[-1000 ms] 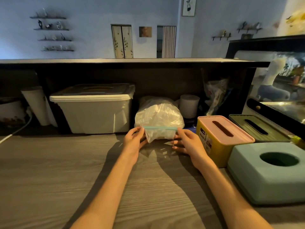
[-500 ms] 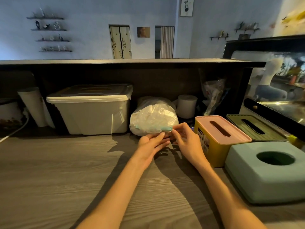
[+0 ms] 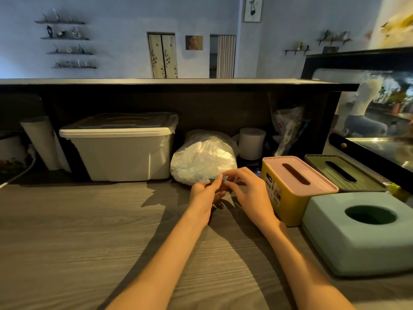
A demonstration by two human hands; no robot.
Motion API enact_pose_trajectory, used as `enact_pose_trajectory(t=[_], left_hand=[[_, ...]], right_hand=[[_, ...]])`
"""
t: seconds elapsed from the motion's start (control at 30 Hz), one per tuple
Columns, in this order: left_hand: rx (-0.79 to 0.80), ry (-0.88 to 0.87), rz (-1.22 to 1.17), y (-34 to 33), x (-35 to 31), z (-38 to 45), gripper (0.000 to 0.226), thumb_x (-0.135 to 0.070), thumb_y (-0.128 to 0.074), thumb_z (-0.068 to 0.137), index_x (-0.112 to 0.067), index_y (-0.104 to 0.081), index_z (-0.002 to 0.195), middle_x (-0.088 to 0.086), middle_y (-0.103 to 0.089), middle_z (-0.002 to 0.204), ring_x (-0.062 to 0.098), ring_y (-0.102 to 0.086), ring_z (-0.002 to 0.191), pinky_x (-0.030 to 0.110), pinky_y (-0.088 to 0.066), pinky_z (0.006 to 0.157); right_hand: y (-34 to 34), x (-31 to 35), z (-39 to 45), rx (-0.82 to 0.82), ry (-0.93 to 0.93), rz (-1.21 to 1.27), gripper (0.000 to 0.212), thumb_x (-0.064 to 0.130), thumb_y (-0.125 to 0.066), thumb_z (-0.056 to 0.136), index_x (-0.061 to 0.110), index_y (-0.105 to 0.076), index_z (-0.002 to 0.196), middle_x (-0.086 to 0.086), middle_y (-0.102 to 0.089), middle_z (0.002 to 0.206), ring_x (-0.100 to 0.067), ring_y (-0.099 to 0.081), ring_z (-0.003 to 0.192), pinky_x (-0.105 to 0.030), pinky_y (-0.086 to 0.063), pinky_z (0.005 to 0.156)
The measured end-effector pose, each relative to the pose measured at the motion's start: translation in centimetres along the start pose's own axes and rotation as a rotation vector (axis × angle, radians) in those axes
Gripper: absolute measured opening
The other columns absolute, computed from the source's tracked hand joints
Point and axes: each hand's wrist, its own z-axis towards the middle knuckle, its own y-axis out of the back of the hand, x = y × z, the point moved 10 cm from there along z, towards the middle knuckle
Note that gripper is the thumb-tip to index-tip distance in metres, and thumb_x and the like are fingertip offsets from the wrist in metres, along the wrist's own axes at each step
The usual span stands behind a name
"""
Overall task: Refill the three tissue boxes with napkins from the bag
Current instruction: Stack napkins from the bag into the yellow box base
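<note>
Forearms reach in from the near edge of the wooden counter, converging on the bag of napkins lying beside the yellow box with pink lid. The left hand and right hand both pinch the bluish zip strip at the bag's mouth, fingertips nearly meeting; whether the seal has parted is hard to tell. Pulling unevenly could tear the thin plastic or spill napkins. Rightward sit the teal box and, farther back, the green-lidded box, all three lids closed.
</note>
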Motion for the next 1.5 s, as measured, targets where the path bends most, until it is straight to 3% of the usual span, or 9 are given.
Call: enact_pose_trajectory(t=[0.2, 0.3, 0.47, 0.7, 0.87, 1.03, 1.23, 1.37, 1.5], left_hand=[[0.036, -0.023, 0.064, 0.1, -0.3, 0.1, 0.024, -0.019, -0.063, 0.099, -0.005, -0.068, 0.117, 0.01, -0.077, 0.101, 0.02, -0.075, 0.094, 0.03, -0.059, 0.08], [0.06, -0.033, 0.048, -0.1, -0.5, 0.0, 0.021, -0.013, -0.059, 0.101, -0.004, -0.067, 0.118, 0.014, -0.075, 0.107, 0.021, -0.075, 0.094, 0.028, -0.06, 0.076], [0.074, -0.018, 0.042, -0.1, -0.7, -0.2, 0.014, -0.01, -0.056, 0.102, -0.006, -0.068, 0.11, 0.014, -0.074, 0.106, 0.021, -0.074, 0.094, 0.03, -0.061, 0.081], [0.065, 0.01, 0.032, 0.2, -0.7, -0.2, 0.02, -0.008, -0.057, 0.101, 0.001, -0.066, 0.118, 0.018, -0.073, 0.109, 0.024, -0.074, 0.096, 0.034, -0.061, 0.086], [0.034, -0.013, 0.068, 1.1, -0.9, -0.3, 0.019, -0.009, -0.061, 0.099, 0.0, -0.068, 0.115, 0.016, -0.074, 0.107, 0.021, -0.075, 0.094, 0.032, -0.06, 0.082], [0.053, 0.012, 0.08, 1.3, -0.8, -0.2, 0.024, -0.01, -0.06, 0.1, 0.003, -0.065, 0.12, 0.017, -0.074, 0.108, 0.022, -0.075, 0.094, 0.034, -0.06, 0.086], [0.078, 0.046, 0.017, 0.8, -0.8, -0.4, 0.022, -0.005, -0.054, 0.102, 0.005, -0.063, 0.119, 0.019, -0.073, 0.109, 0.023, -0.075, 0.094, 0.033, -0.061, 0.085], [0.08, 0.058, 0.075, 0.9, -0.2, -0.9, 0.021, 0.006, -0.052, 0.1, 0.003, -0.061, 0.119, 0.02, -0.068, 0.115, 0.025, -0.073, 0.094, 0.042, -0.058, 0.095], [0.164, 0.176, 0.155, 1.6, -0.4, -2.0, 0.021, -0.007, -0.066, 0.096, -0.002, -0.065, 0.117, 0.02, -0.071, 0.113, 0.03, -0.071, 0.105, 0.049, -0.055, 0.099]], right_hand=[[-0.5, 0.7, -0.1, 0.053, 0.017, -0.033, 0.029, 0.003, -0.065, 0.097, 0.02, -0.073, 0.119, 0.012, -0.066, 0.115, 0.006, -0.062, 0.104, -0.01, -0.05, 0.087], [-0.4, 1.3, -0.4, 0.057, 0.036, -0.022, 0.036, -0.003, -0.061, 0.096, 0.018, -0.072, 0.123, 0.024, -0.063, 0.115, 0.021, -0.056, 0.105, -0.002, -0.045, 0.087], [-0.7, 1.7, -0.6, 0.069, 0.06, -0.034, 0.039, -0.005, -0.06, 0.096, 0.02, -0.072, 0.124, 0.033, -0.057, 0.112, 0.024, -0.057, 0.103, -0.001, -0.044, 0.087], [-1.0, 1.6, -0.5, 0.076, 0.06, -0.034, 0.037, -0.001, -0.062, 0.097, 0.022, -0.072, 0.124, 0.021, -0.065, 0.112, 0.02, -0.058, 0.103, -0.004, -0.045, 0.088], [-1.5, 1.4, -0.4, 0.102, 0.067, -0.061, 0.03, 0.015, -0.068, 0.097, 0.024, -0.07, 0.126, 0.017, -0.064, 0.114, 0.009, -0.06, 0.107, -0.008, -0.047, 0.091], [-2.0, 1.2, -0.6, 0.089, 0.081, -0.105, 0.033, 0.011, -0.063, 0.1, 0.022, -0.069, 0.131, 0.01, -0.067, 0.124, 0.001, -0.061, 0.115, -0.016, -0.05, 0.097], [-1.9, 1.7, -0.7, 0.084, 0.092, -0.079, 0.034, 0.007, -0.062, 0.1, 0.025, -0.07, 0.127, 0.014, -0.071, 0.116, 0.008, -0.062, 0.11, -0.01, -0.047, 0.093], [-1.1, 0.3, -0.4, 0.006, -0.013, -0.09, 0.034, 0.006, -0.062, 0.099, 0.02, -0.07, 0.129, 0.004, -0.076, 0.106, 0.011, -0.064, 0.096, -0.002, -0.044, 0.086], [-0.8, -0.2, 0.0, 0.033, -0.038, -0.047, 0.032, 0.012, -0.07, 0.095, 0.017, -0.071, 0.127, 0.002, -0.077, 0.106, 0.021, -0.061, 0.091, -0.002, -0.045, 0.084]])
